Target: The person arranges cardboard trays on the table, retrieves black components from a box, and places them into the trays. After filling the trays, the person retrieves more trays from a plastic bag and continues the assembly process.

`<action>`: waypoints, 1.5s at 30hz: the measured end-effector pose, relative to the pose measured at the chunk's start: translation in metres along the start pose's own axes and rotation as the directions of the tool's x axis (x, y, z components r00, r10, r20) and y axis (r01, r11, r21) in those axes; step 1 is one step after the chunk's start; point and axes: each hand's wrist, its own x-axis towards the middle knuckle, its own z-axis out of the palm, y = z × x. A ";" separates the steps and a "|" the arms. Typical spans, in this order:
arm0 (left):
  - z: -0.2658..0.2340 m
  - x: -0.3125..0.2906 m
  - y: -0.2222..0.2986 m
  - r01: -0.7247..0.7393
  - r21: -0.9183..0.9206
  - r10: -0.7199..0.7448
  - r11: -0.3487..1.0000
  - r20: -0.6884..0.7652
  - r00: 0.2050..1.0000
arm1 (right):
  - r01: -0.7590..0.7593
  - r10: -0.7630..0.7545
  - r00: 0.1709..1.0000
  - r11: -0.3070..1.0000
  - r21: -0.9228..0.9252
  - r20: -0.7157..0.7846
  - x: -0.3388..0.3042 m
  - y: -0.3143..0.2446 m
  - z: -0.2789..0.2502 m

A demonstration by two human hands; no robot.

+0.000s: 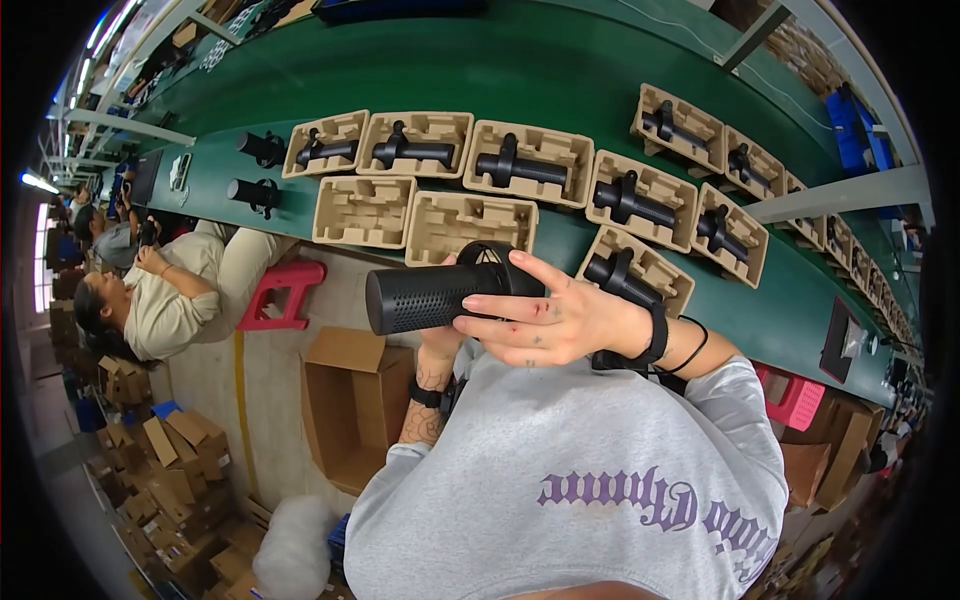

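A black microphone with a perforated barrel and a round mount ring lies sideways between my hands, above the bench edge in front of my chest. My right hand wraps its fingers over the top of the barrel and the ring. From below and behind, my left hand supports the barrel; most of its fingers are hidden by the microphone. Just beyond sit two moulded cardboard trays, one on the left and one partly behind the microphone, both without a microphone inside.
Several more trays hold black microphones along the green bench. Two loose microphones stand at the bench's left. An open carton is on the floor. Left of me a person sits near a pink stool.
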 end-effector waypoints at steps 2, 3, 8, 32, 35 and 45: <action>0.001 0.000 0.002 0.009 -0.022 -0.009 1.000 0.000 1.000 | 0.001 -0.001 1.000 1.000 0.000 -0.005 0.001 0.000 0.000; 0.001 0.001 0.003 0.017 -0.046 -0.017 0.999 0.001 1.000 | 0.002 -0.002 1.000 1.000 -0.002 -0.010 0.002 0.000 0.001; -0.019 0.000 0.005 -0.117 0.459 0.140 0.881 -0.016 0.990 | -0.021 0.017 0.998 0.998 0.059 0.064 0.005 0.003 0.000; -0.044 0.067 0.021 -0.022 0.999 0.213 -0.023 0.027 0.977 | -0.731 0.686 0.631 0.682 -0.017 0.361 -0.058 0.069 0.170; -0.054 0.083 -0.001 -0.263 0.893 0.015 -0.365 0.288 0.957 | -0.694 0.643 0.636 0.719 -0.048 0.427 -0.061 0.076 0.180; -0.021 0.112 0.184 -0.407 0.764 0.158 0.500 0.382 0.911 | -0.843 0.825 0.519 0.537 -0.026 0.225 -0.059 0.051 0.141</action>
